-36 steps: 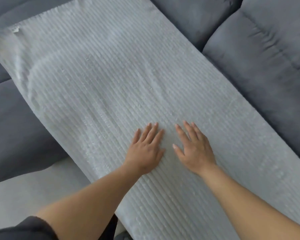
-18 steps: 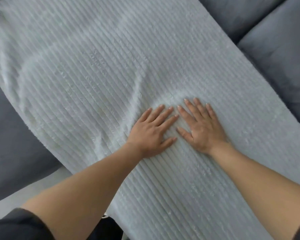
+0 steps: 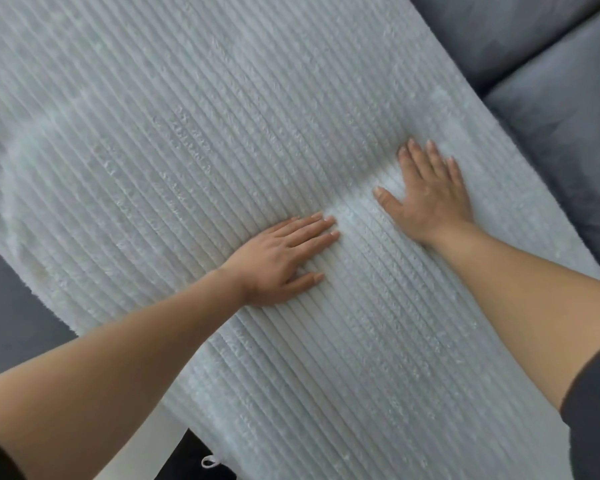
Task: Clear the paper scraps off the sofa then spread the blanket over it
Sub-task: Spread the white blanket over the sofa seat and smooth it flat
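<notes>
Nearest me, I saw my left hand (image 3: 278,258) lying flat on the pale ribbed blanket (image 3: 187,133), its fingers (image 3: 309,230) straight and close together. Further on, my right hand (image 3: 430,199) pressed flat too, slightly spread. The blanket covered the grey sofa (image 3: 551,116), whose cushions showed beyond its far right edge.

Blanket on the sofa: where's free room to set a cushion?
The blanket is bare above and left of the left hand, and between the forearms. Bare sofa borders its right edge. Crowded only around the right hand.
</notes>
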